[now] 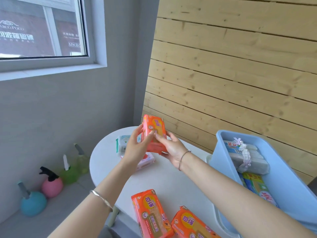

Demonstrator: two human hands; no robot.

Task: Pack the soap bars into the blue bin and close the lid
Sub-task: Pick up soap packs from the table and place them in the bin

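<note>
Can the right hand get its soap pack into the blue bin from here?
Probably yes. The right hand shares the held soap pack with the left hand; the blue bin beside it is open, partly filled.

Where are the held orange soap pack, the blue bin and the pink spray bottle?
held orange soap pack [155,130]: head view, front face of the wrapper.
blue bin [221,162]: head view, outer left wall.
pink spray bottle [52,187]: head view, round body.
</note>
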